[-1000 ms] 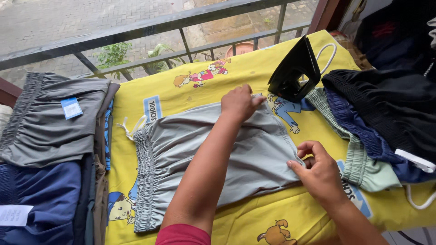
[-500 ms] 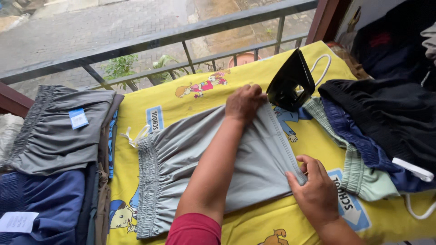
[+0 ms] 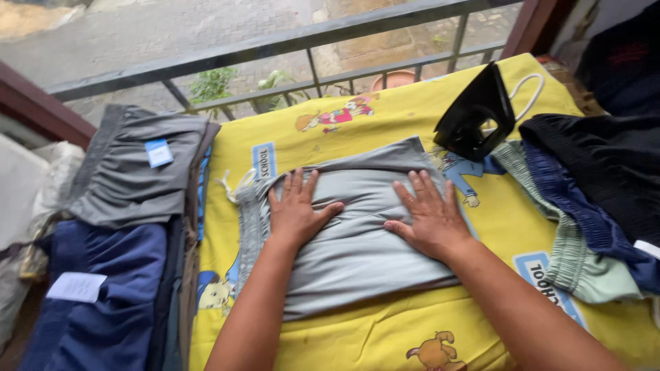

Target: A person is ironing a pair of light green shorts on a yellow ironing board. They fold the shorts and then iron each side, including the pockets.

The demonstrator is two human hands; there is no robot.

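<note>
Grey shorts (image 3: 357,240), folded, lie flat at centre of yellow cartoon-print cloth (image 3: 357,130), waistband + white drawstring (image 3: 230,185) to the left. Both hands press down on top of the fabric, palms flat, fingers spread, nothing gripped. Left hand (image 3: 295,213) sits on the waistband-side half, right hand (image 3: 430,216) on the other half, thumbs pointing toward each other w/ a fold line running between. Black iron (image 3: 474,113) stands on end just beyond the shorts' far right corner, white cord behind it. Right of shorts: pile of green striped, blue + black garments (image 3: 584,199), near but apart. Left edge: stack of folded grey and navy shorts (image 3: 117,227) w/ paper tags. Metal railing (image 3: 275,45) runs along far side of the cloth.
</note>
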